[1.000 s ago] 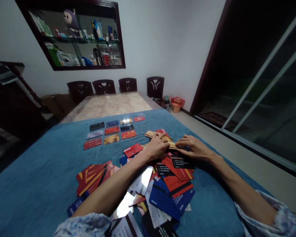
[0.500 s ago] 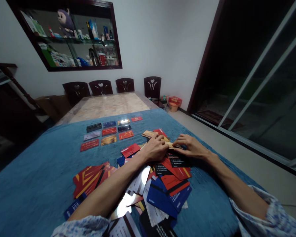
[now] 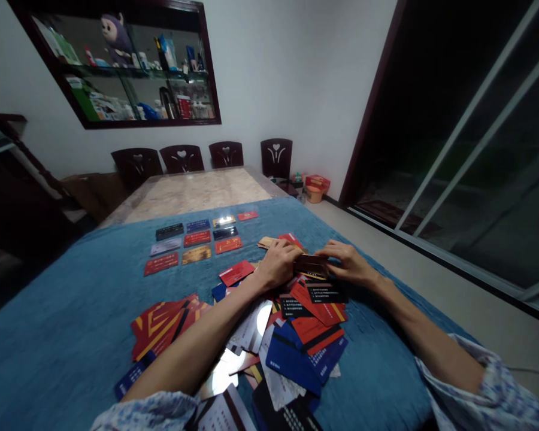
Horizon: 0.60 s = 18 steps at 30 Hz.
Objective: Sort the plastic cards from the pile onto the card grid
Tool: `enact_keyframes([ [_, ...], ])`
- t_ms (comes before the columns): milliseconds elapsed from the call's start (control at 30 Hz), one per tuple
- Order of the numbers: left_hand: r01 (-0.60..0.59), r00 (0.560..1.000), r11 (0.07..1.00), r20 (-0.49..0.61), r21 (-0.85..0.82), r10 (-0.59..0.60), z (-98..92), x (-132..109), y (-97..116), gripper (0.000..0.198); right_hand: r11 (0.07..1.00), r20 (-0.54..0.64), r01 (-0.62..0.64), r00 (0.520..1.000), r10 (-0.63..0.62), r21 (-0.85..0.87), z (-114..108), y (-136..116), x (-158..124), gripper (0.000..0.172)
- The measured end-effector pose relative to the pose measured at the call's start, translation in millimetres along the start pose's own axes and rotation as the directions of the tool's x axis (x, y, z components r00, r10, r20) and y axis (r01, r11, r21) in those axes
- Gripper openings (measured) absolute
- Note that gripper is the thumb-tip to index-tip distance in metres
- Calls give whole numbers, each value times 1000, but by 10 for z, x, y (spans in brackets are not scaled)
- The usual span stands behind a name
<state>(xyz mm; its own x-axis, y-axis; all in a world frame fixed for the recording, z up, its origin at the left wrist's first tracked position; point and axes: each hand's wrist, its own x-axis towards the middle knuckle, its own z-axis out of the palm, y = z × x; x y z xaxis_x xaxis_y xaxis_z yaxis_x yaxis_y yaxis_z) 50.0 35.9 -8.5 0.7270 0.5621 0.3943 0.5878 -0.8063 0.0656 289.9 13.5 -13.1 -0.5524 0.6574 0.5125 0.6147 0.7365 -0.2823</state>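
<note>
Between my two hands, a card (image 3: 311,263) is tilted up, its shaded dark-brown side facing me. My left hand (image 3: 281,262) is closed on its left end, and my right hand (image 3: 345,261) pinches its right end. Below them spreads a loose heap of bank-style cards: a blue card (image 3: 291,359), an orange-red card with a black stripe (image 3: 317,334), and a black card with white print (image 3: 324,292). A red card (image 3: 236,273) lies left of my left wrist. Fanned red-and-gold cards (image 3: 166,326) rest beside my left forearm.
Rows of single cards, among them a gold card (image 3: 196,254) and a red card (image 3: 160,263), lie face up further left on the blue cloth (image 3: 72,311). Bare tabletop (image 3: 206,187) shows beyond it, with dark chairs (image 3: 276,157) behind. A glass sliding door (image 3: 476,149) stands at right.
The pale yellow card surface between my hands has given way to a card tilted up, showing a dark side. My left hand has shifted slightly left; the heap looks unchanged.
</note>
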Motion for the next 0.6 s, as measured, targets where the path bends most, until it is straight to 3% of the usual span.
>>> enact_keyframes([
  [300,57,997,995,-48,-77,-61,30,-12,-31,43,989,-43,-139,989,141,41,48,-20,-4,30],
  [600,89,996,994,-19,-69,-90,16,-13,-18,41,984,-21,-174,984,174,35,83,-28,7,29],
])
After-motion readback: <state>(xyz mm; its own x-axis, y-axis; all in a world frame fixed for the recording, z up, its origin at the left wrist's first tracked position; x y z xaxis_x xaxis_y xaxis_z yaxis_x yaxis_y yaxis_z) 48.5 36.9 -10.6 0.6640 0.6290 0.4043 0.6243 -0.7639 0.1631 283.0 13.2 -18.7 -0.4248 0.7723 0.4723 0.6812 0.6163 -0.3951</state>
